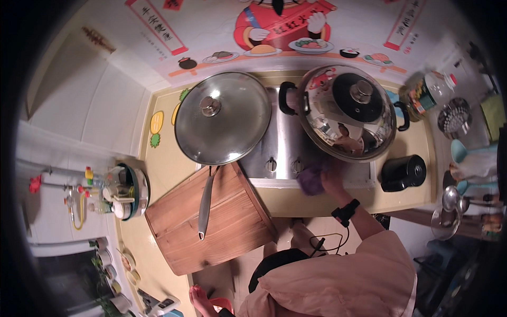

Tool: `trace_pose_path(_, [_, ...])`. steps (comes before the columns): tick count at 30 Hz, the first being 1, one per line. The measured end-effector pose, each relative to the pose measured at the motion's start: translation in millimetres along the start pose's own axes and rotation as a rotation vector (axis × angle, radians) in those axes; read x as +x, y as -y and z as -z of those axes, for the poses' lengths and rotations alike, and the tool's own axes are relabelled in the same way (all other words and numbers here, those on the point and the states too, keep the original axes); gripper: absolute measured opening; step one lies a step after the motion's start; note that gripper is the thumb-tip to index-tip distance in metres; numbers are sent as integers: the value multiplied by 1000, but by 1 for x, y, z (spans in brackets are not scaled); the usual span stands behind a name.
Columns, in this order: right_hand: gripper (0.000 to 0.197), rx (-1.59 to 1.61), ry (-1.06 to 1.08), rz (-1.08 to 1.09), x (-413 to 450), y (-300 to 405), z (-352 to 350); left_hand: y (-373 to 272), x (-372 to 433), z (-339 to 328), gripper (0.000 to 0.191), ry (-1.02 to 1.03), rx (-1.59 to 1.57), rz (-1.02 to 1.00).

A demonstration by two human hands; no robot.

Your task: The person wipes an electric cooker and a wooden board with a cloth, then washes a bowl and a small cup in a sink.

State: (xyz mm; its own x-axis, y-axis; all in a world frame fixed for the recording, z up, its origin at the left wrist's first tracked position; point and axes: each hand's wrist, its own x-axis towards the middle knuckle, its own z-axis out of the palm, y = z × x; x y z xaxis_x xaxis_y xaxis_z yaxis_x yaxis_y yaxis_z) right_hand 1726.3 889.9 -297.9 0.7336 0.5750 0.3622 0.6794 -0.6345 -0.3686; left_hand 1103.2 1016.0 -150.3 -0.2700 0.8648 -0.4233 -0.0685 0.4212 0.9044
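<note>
My right hand (333,178) presses a purple cloth (312,178) onto the front edge of the stainless steel gas stove (277,154), below the large lidded pot (348,115). A strap with a black device and a cable is round that wrist. My left hand (200,299) hangs low at the bottom of the view, beside a red container (222,305); its fingers are partly visible and I cannot tell whether it holds anything. On the left burner sits a pan with a glass lid (233,130), its grey handle (205,210) reaching over a wooden cutting board (222,222).
A black cylindrical container (404,172) lies or stands right of the stove. Behind it are an oil bottle (431,91) and a metal strainer (454,117). Utensils hang at the far right. A round tray (143,190) with bottles stands left of the board, which overhangs the counter edge.
</note>
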Motion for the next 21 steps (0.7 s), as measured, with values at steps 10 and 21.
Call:
trace_pose_path(10, [64, 219, 297, 95, 147, 89, -107, 21, -81, 7, 18, -176, 29, 55])
trace_pose_path(21, [53, 243, 612, 404, 43, 112, -22, 62, -160, 53, 22, -212, -86, 168])
